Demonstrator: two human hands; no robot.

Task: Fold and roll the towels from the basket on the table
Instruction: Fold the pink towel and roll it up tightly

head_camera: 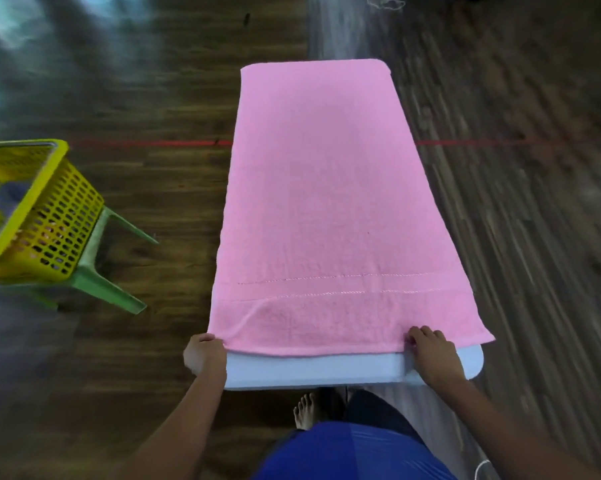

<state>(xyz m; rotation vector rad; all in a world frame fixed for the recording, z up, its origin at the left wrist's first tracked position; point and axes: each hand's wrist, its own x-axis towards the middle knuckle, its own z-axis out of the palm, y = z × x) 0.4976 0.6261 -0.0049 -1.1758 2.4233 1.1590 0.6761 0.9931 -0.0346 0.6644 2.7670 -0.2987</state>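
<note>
pink towel (320, 202) lies spread flat and long down the bench (313, 370), covering nearly all of it, with only a pale strip of the near end showing. the near hem stops just short of the bench edge, two stitched lines cross the cloth above it, and a shallow crease rises by the near left corner. left hand (205, 355) sits at that corner, fingers curled round the towel's edge. right hand (432, 353) is on the near hem towards the right, fingertips bunched and pinching the cloth. the towel's near right corner reaches a little past the bench side.

off to the left the basket (49, 216) is cut off by the frame edge. it's yellow plastic lattice, perched on a green stool (94, 280). something pink and something grey show inside, too blurred to name.

the floor (153, 98) is dark wood grain, smeared at the edges, with a red line (146, 143) across it. the towel has a soft nap, and the bench corners are rounded.
</note>
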